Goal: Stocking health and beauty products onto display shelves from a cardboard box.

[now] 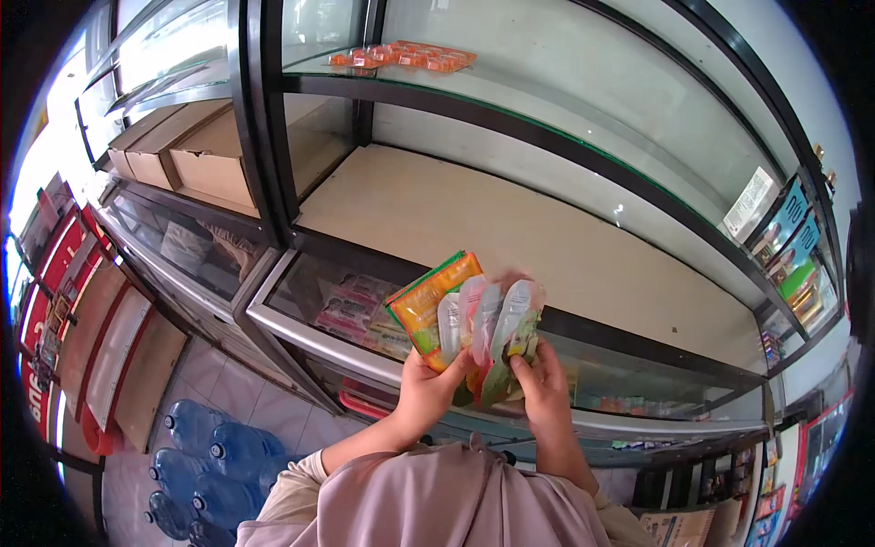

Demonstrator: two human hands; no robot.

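Note:
Fanned out between my two hands is a bunch of small sachets. My left hand grips an orange and green packet along with several silvery, rounded-top sachets behind its thumb. With thumb and fingers, my right hand pinches a green sachet at the right end of the fan. The lower ends of the sachets are partly covered by my fingers. Both hands are above the front of a glass display case, which has pink packets inside.
Orange blister-like packs rest on the upper glass shelf. Cardboard boxes stand at the left. Blue water gallons crowd the tiled floor at lower left. Boxed goods line the right end, and a cardboard carton sits at lower right.

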